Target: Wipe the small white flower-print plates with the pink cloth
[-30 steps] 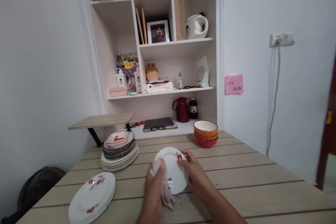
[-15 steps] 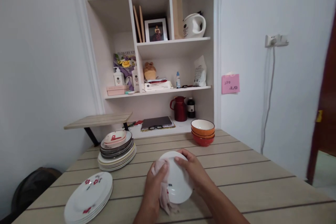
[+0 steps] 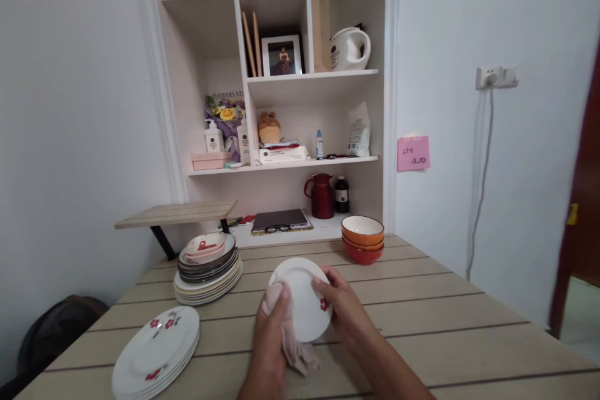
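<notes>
Here was the small white plate (image 3: 307, 300), front and centre, held up over the middle of the worktop (image 3: 450, 306) toward its near edge, its face tipped back to the wearer! Both forearms angled in from that near edge, the left one steep, the right one slanting in from the near right side. The left hand (image 3: 270, 325) had its fingers wrapped round a pale pink cloth (image 3: 294, 349), pinching it against the plate's left rim, thumb up and lying along the front, while the cloth's loose end hung below. And the right hand (image 3: 345, 305)? Its fingers gripped the opposite rim, thumb flat across the upper face, the rest curled behind, a red flower showing just below that thumb. Whether the lower rim touched the wood, one could not tell. Over by the left edge sat a stack of flowered plates (image 3: 157, 350), beyond it a taller stack of plates (image 3: 209, 278) near the far left corner, a small dish (image 3: 205, 247) on top; near the far right corner, nested bowls (image 3: 363, 240), orange over red!
</notes>
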Motion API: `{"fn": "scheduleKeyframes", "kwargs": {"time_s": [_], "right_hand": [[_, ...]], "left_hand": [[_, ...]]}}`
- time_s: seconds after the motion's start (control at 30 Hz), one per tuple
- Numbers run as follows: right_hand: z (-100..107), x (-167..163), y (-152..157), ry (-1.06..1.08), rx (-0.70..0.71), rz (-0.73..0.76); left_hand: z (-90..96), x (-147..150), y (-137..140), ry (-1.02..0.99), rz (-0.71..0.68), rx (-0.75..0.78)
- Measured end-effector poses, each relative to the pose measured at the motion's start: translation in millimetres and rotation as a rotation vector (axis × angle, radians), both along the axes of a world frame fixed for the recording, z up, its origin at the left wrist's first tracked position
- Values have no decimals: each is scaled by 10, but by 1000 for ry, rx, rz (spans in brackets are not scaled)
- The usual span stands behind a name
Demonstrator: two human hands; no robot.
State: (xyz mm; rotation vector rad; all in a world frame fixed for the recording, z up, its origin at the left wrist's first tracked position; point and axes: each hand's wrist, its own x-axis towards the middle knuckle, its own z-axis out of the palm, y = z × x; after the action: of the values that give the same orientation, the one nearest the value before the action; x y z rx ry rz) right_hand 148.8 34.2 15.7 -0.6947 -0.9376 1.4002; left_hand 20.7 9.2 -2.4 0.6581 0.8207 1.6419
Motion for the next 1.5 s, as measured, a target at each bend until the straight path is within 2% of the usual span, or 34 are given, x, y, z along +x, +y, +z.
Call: {"fn": "scheduleKeyframes", "kwargs": {"time_s": [0.1, 0.17, 0.37, 0.57, 0.77, 0.9, 1.0, 1.2, 1.33, 1.5], "right_hand": [[77, 95, -11, -212, 62, 155], [117, 134, -29, -303, 116, 193], [137, 138, -77, -371, 130, 165], [84, 132, -47, -368, 122, 156], [88, 170, -34, -446, 168, 46], [122, 160, -93, -415, 92, 96], [89, 114, -103, -377, 97, 127], [-50, -32, -42, -227, 82, 23], [-67, -107, -70, -68, 49, -41], [-80, -150, -82, 108, -34, -78]], "left_hand": [[28, -95, 29, 24, 39, 17], [29, -136, 35, 73, 30, 23], [-10, -100, 2, 199, -65, 80], [-70, -126, 50, 318, -41, 139], [-149, -128, 80, 509, -40, 162], [-114, -93, 40, 391, -48, 115], [-86, -82, 15, 300, -92, 100], [-72, -65, 22, 85, -80, 27], [-67, -28, 35, 25, -60, -57], [-112, 50, 44, -57, -85, -69]]}}
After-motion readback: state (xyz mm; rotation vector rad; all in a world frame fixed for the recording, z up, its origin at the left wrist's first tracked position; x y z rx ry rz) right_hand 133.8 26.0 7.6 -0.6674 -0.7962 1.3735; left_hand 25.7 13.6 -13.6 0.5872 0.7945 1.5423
